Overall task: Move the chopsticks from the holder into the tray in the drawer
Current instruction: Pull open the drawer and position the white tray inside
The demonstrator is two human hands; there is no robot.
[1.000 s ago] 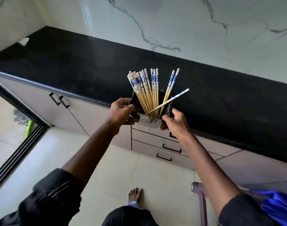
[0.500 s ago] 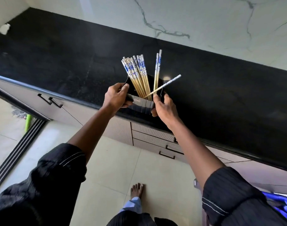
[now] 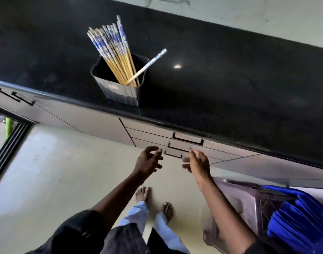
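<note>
A dark ribbed holder (image 3: 120,92) stands on the black countertop (image 3: 230,79) near its front edge. Several bamboo chopsticks (image 3: 113,46) with blue and white tops lean left in it; one chopstick (image 3: 147,65) slants out to the right. Below the counter is a stack of three closed drawers; the top drawer's black handle (image 3: 188,139) sits above two smaller handles. My left hand (image 3: 147,162) and my right hand (image 3: 197,162) hover empty, fingers apart, in front of the lowest handle (image 3: 173,154). No tray is visible.
Cabinet doors with black handles (image 3: 15,97) lie to the left of the drawers. A plastic chair (image 3: 248,204) with blue cloth (image 3: 303,217) on it stands at the right. My bare feet (image 3: 153,200) rest on the tiled floor. A sliding door track (image 3: 8,147) runs at the left.
Both hands have let go of the holder, which now stands on the counter. They have dropped down in front of the drawers. The camera has tilted downward.
</note>
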